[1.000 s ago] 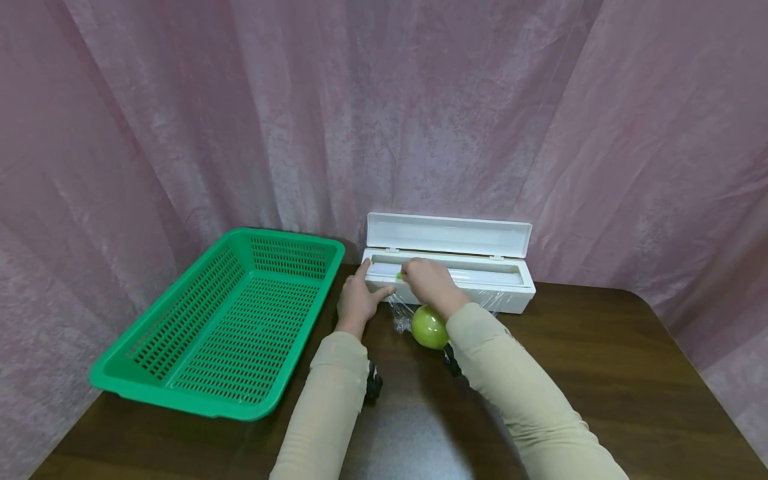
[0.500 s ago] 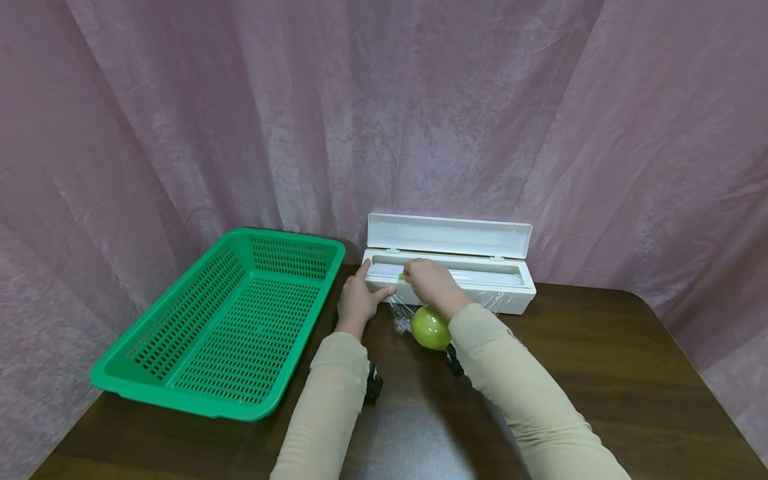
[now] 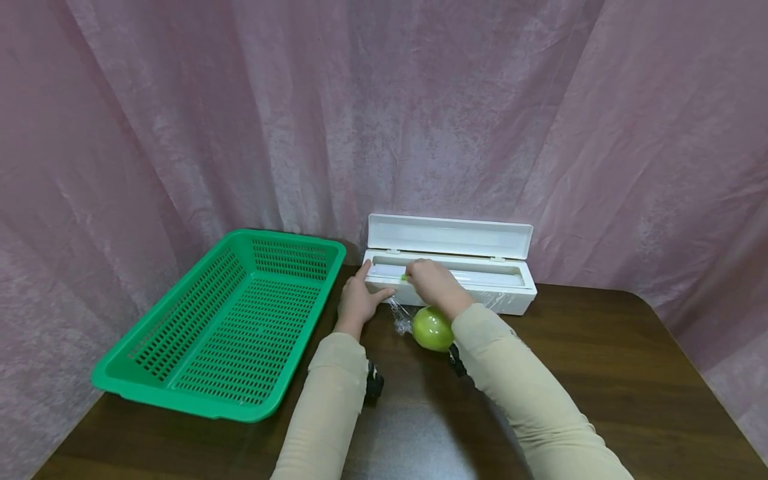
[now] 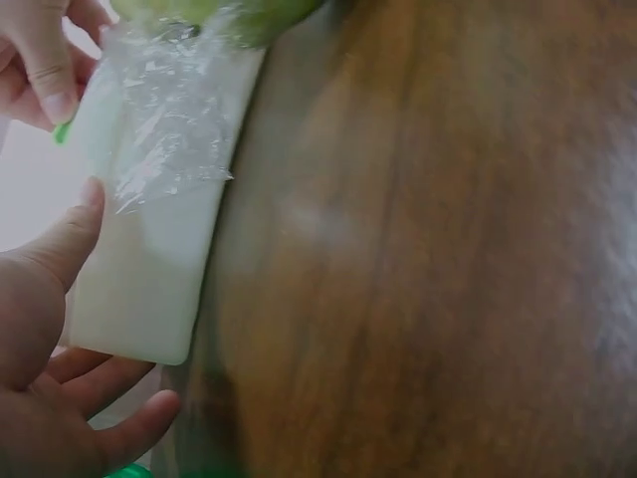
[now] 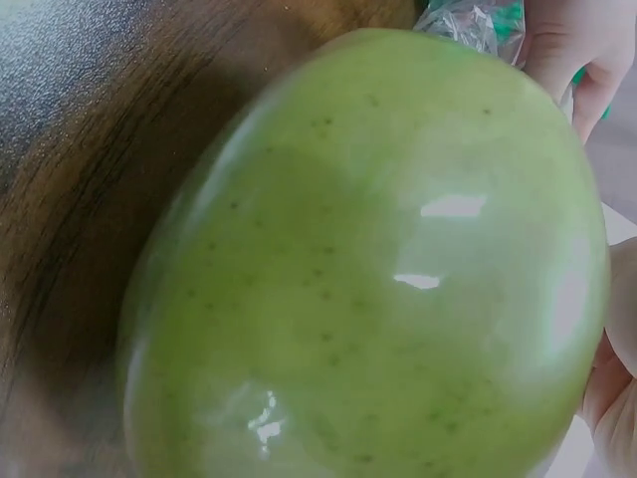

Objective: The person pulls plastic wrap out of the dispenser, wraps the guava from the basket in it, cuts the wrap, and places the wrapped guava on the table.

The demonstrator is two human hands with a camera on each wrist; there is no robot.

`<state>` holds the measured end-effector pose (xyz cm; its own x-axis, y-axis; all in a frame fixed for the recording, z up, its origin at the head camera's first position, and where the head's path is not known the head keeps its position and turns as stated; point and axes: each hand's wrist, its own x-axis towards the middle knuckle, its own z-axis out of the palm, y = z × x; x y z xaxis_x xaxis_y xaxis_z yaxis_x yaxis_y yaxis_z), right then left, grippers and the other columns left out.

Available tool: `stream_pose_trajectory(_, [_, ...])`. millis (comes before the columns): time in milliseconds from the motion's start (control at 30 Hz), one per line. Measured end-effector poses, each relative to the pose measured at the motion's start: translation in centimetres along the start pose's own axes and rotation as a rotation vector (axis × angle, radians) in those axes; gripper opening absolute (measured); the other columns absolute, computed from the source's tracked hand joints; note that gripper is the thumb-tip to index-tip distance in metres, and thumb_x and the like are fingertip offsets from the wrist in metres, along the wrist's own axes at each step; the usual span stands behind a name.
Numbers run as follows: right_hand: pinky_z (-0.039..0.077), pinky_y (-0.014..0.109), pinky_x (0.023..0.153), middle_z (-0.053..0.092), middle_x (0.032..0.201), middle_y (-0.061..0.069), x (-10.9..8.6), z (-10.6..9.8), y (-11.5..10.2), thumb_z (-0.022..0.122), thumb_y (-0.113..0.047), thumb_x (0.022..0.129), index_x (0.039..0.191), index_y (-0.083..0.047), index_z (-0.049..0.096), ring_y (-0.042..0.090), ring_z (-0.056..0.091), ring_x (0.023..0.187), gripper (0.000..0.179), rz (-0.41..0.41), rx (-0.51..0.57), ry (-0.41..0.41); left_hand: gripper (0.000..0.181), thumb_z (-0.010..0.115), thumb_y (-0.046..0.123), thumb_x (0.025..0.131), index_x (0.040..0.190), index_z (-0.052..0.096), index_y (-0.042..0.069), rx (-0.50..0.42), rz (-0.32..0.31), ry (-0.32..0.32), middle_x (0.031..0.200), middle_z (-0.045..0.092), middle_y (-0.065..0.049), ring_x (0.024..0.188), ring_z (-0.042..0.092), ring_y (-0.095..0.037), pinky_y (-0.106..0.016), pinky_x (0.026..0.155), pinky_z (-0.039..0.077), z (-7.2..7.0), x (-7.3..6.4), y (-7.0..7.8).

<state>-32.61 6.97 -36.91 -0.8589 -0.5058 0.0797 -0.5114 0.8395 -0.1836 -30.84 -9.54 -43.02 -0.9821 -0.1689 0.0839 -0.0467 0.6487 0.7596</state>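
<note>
A white cling film box (image 3: 447,293) stands with its lid up and a film roll inside. My left hand (image 3: 356,303) holds its left end, thumb on the front face and fingers around the end in the left wrist view. With thumb and fingertip, my right hand (image 3: 435,285) pinches a small green slider (image 4: 62,131) at the box's front edge. Clear film (image 4: 164,110) hangs crumpled over the front. A round, shiny green fruit (image 3: 432,329), speckled with dark dots in the right wrist view, sits in front of the box under my right wrist, with film running to it.
A large green perforated basket (image 3: 252,403) stands on the left of the dark wooden table (image 3: 600,373). Behind the table hangs a pink curtain (image 3: 456,120), close to the raised box lid (image 3: 450,237).
My right hand and the green slider have shifted very slightly to the right along the box edge. The left hand stays at the box's left end.
</note>
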Motion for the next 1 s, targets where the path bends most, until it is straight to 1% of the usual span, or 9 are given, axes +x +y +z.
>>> stream_pose_trajectory(133, [0.052, 0.034, 0.085, 0.068, 0.105, 0.009, -0.1, -0.1, 0.1, 0.055, -0.013, 0.095, 0.104, -0.004, 0.066, 0.022, 0.063, 0.095, 0.017, -0.002, -0.005, -0.006, 0.088, 0.078, 0.039, 0.076, 0.148, 0.032, 0.021, -0.067, 0.031, -0.010, 0.144, 0.044, -0.017, 0.131, 0.043, -0.033, -0.044, 0.106, 0.038, -0.1, 0.2, 0.0])
stream_pose_trajectory(300, [0.052, 0.035, 0.086, 0.068, 0.106, 0.009, -0.4, -0.1, 0.3, 0.055, -0.014, 0.095, 0.106, -0.004, 0.066, 0.023, 0.064, 0.096, 0.018, -0.006, 0.005, -0.001, 0.085, 0.076, 0.033, 0.079, 0.149, 0.030, 0.016, -0.143, 0.050, -0.060, 0.149, 0.038, -0.015, 0.136, 0.037, -0.031, -0.043, 0.109, 0.035, -0.4, 0.3, -0.2])
stream_pose_trajectory(433, [0.052, 0.035, 0.086, 0.068, 0.107, 0.010, -0.3, 0.2, 0.4, 0.055, -0.013, 0.095, 0.107, -0.004, 0.066, 0.023, 0.063, 0.096, 0.019, 0.002, 0.028, 0.005, 0.076, 0.069, 0.028, 0.083, 0.148, 0.032, 0.018, -0.191, 0.005, -0.077, 0.150, 0.037, -0.013, 0.136, 0.037, -0.028, -0.042, 0.107, 0.037, -0.5, 0.3, 0.0])
stream_pose_trajectory(533, [0.051, 0.036, 0.088, 0.068, 0.108, 0.010, -0.2, 0.5, 0.4, 0.055, -0.014, 0.095, 0.109, -0.004, 0.066, 0.024, 0.064, 0.098, 0.020, 0.001, 0.039, 0.019, 0.071, 0.066, 0.033, 0.083, 0.146, 0.037, 0.021, -0.224, -0.048, -0.047, 0.149, 0.038, -0.011, 0.136, 0.038, -0.026, -0.041, 0.107, 0.037, -0.5, 0.2, 0.1])
stream_pose_trajectory(600, [0.051, 0.037, 0.089, 0.068, 0.109, 0.011, -0.2, 0.6, 0.4, 0.055, -0.015, 0.095, 0.110, -0.004, 0.066, 0.025, 0.064, 0.100, 0.022, 0.002, 0.045, 0.029, 0.068, 0.066, 0.038, 0.084, 0.145, 0.040, 0.021, -0.237, -0.060, -0.011, 0.148, 0.040, -0.009, 0.136, 0.038, -0.025, -0.041, 0.108, 0.036, -0.4, 0.1, 0.3])
stream_pose_trajectory(700, [0.050, 0.039, 0.091, 0.067, 0.113, 0.012, -0.2, 0.7, 0.3, 0.057, -0.017, 0.094, 0.114, -0.004, 0.065, 0.026, 0.063, 0.103, 0.025, 0.008, 0.054, 0.050, 0.066, 0.066, 0.044, 0.084, 0.141, 0.045, 0.018, -0.230, -0.049, 0.056, 0.145, 0.046, -0.008, 0.133, 0.042, -0.027, -0.041, 0.108, 0.036, -0.2, 0.0, 0.5])
stream_pose_trajectory(800, [0.050, 0.040, 0.092, 0.066, 0.116, 0.011, -0.2, 0.6, 0.3, 0.058, -0.020, 0.094, 0.118, -0.006, 0.063, 0.026, 0.063, 0.106, 0.029, 0.017, 0.052, 0.062, 0.064, 0.068, 0.044, 0.084, 0.139, 0.049, 0.016, -0.203, -0.045, 0.110, 0.140, 0.051, -0.008, 0.129, 0.047, -0.030, -0.042, 0.106, 0.038, 0.0, 0.0, 0.8])
stream_pose_trajectory(867, [0.050, 0.040, 0.092, 0.066, 0.118, 0.010, -0.2, 0.6, 0.2, 0.059, -0.021, 0.094, 0.121, -0.008, 0.062, 0.026, 0.062, 0.108, 0.030, 0.017, 0.039, 0.066, 0.063, 0.068, 0.044, 0.084, 0.138, 0.051, 0.017, -0.190, -0.051, 0.129, 0.138, 0.053, -0.009, 0.127, 0.049, -0.031, -0.042, 0.105, 0.040, 0.1, 0.0, 0.9])
stream_pose_trajectory(1000, [0.051, 0.040, 0.089, 0.065, 0.118, 0.008, -0.1, 0.5, 0.1, 0.058, -0.020, 0.094, 0.120, -0.011, 0.063, 0.026, 0.062, 0.108, 0.028, 0.016, -0.004, 0.068, 0.062, 0.068, 0.043, 0.084, 0.138, 0.051, 0.019, -0.177, -0.066, 0.133, 0.138, 0.053, -0.008, 0.126, 0.049, -0.030, -0.043, 0.104, 0.040, 0.4, 0.2, 1.1])
